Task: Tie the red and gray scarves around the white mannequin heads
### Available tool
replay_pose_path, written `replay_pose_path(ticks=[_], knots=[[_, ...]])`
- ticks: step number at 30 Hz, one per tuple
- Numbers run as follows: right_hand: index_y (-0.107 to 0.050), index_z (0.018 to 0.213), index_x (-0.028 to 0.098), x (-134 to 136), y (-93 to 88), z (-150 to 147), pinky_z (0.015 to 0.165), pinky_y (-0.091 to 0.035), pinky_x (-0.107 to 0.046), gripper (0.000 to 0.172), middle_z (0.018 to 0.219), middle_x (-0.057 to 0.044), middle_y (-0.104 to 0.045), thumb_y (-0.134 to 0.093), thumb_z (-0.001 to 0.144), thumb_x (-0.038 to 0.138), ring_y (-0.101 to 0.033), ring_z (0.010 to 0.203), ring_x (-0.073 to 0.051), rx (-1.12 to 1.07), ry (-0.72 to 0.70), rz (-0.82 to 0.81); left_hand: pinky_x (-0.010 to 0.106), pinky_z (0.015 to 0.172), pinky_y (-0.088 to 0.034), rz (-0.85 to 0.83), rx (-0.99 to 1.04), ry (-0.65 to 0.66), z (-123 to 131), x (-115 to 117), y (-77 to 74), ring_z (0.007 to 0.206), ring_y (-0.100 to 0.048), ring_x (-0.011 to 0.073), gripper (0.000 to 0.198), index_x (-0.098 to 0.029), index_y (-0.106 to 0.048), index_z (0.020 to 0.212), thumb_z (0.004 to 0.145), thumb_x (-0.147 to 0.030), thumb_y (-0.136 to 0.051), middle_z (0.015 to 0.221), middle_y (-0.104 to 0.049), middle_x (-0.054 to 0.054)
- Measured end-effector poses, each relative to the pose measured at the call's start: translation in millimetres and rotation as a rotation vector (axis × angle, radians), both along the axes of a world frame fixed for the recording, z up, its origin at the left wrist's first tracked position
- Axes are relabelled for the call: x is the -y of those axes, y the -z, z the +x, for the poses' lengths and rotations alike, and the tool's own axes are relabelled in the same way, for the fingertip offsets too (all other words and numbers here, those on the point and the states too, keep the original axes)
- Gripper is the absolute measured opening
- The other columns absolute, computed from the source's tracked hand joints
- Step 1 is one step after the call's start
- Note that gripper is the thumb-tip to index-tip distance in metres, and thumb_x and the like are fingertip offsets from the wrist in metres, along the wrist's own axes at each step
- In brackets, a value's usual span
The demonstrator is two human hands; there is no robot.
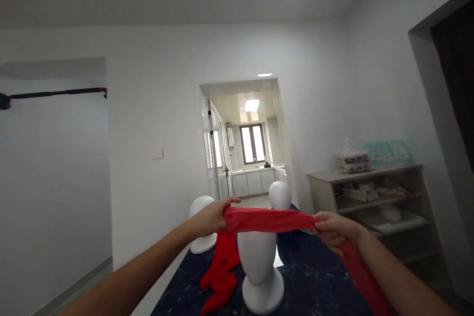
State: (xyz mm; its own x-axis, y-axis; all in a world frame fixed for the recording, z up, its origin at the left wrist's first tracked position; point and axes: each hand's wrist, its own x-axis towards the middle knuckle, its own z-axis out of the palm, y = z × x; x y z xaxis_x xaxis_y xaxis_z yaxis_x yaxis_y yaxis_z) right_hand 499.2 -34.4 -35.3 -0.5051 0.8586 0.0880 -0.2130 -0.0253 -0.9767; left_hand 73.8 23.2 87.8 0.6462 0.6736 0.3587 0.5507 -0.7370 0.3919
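A red scarf [270, 220] is stretched taut between my two hands, across the top of a white mannequin head [258, 261] that stands on the dark blue table [318, 281]. My left hand [211, 217] is closed on the scarf's left part, and the loose end hangs down from it onto the table [220, 271]. My right hand [333, 229] is closed on the right part, whose tail runs down along my forearm. The scarf hides the top of the near mannequin head.
Two more white mannequin heads stand farther back on the table, one on the left [202, 224] and one behind the scarf [279, 195]. A shelf unit [374, 197] with boxes and packets stands at right. A doorway [248, 143] opens into a kitchen.
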Motion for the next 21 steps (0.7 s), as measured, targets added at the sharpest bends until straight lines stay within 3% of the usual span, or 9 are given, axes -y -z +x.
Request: replay_pose_path(ticks=[2,5,10,15,18,21], knots=[[-0.065,0.091,0.012,-26.9,-17.6,-2.1,0.043,-0.042,-0.017,0.013,0.049,0.015,-0.038,-0.061,0.097,0.023,-0.023,0.034,-0.001,-0.097,0.077,-0.045,0.028,0.079,-0.05,0.18,-0.071,-0.044,-0.5,-22.3,-6.8,0.088,-0.068,0.0192,0.042,-0.021,-0.066,0.126,0.085,-0.03,-0.065,0.104,-0.077,0.004],[-0.064,0.092,0.012,-68.7,-32.4,-16.3,0.044,-0.038,-0.014,0.02,0.054,0.015,-0.034,-0.049,0.104,0.019,-0.023,0.036,0.0,-0.238,0.193,-0.108,0.03,0.086,-0.048,0.364,-0.176,-0.143,0.1,-59.3,-10.8,0.097,-0.067,0.0214,0.024,-0.02,-0.065,0.114,0.094,-0.027,-0.053,0.107,-0.076,0.006],[-0.059,0.082,0.015,-136.1,-28.1,-53.3,0.044,-0.032,-0.01,0.028,0.056,0.014,-0.032,-0.048,0.107,0.019,-0.029,0.04,0.0,-0.327,0.361,-0.183,0.039,0.106,-0.041,0.385,-0.307,-0.357,-2.6,-113.0,8.2,0.116,-0.065,0.0261,0.021,-0.02,-0.065,0.109,0.094,-0.017,-0.051,0.119,-0.074,0.012],[-0.064,0.093,0.015,-178.2,10.0,-97.5,0.045,-0.043,-0.016,0.018,0.072,0.008,-0.058,-0.065,0.101,0.031,-0.047,0.051,-0.004,-0.276,0.545,-0.335,0.045,0.108,-0.041,0.311,-0.357,-0.461,-4.6,-135.2,56.3,0.121,-0.067,0.0302,0.03,-0.017,-0.064,0.113,0.091,-0.007,-0.048,0.127,-0.072,0.018],[-0.066,0.099,0.015,-183.5,42.7,-113.9,0.051,-0.049,-0.019,0.021,0.081,0.004,-0.065,-0.065,0.101,0.035,-0.055,0.058,-0.006,-0.209,0.611,-0.43,0.047,0.109,-0.042,0.235,-0.375,-0.467,-6.9,-129.4,98.8,0.128,-0.064,0.0339,0.034,-0.015,-0.064,0.119,0.09,-0.008,-0.05,0.132,-0.069,0.021],[-0.065,0.089,0.015,-176.5,77.0,-121.5,0.05,-0.048,-0.019,0.022,0.071,0.007,-0.061,-0.065,0.101,0.033,-0.052,0.051,-0.005,-0.139,0.644,-0.52,0.05,0.108,-0.043,0.101,-0.332,-0.47,-12.2,-114.4,146.7,0.127,-0.064,0.0365,0.033,-0.014,-0.067,0.116,0.087,-0.011,-0.051,0.131,-0.07,0.022]])
